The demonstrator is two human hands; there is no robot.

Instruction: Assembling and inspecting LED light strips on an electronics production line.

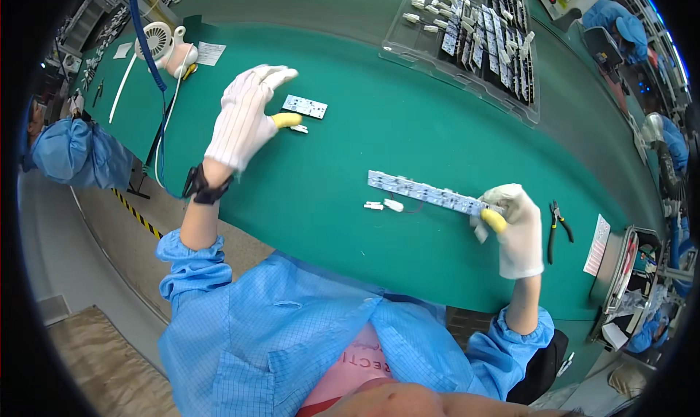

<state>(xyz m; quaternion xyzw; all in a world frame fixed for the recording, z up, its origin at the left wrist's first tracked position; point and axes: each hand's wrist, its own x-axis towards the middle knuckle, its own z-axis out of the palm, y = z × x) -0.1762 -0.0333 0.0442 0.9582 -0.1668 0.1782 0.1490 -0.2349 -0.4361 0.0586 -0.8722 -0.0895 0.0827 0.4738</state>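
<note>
My left hand (244,114), in a white glove with a yellow fingertip cover, hovers open above the green mat, its thumb tip just beside a small white connector (299,129) and a short white circuit board (305,106). My right hand (514,227), gloved the same way, grips the right end of a long narrow circuit strip (423,191) that lies on the mat. Two small white connectors with thin wires (384,205) lie just in front of the strip's left end.
A clear tray (408,52) of small boards and white parts sits at the back right. Black pliers (558,227) lie right of my right hand. A small white fan (157,41) and blue cable (146,45) stand back left. Other people in blue sit at both sides.
</note>
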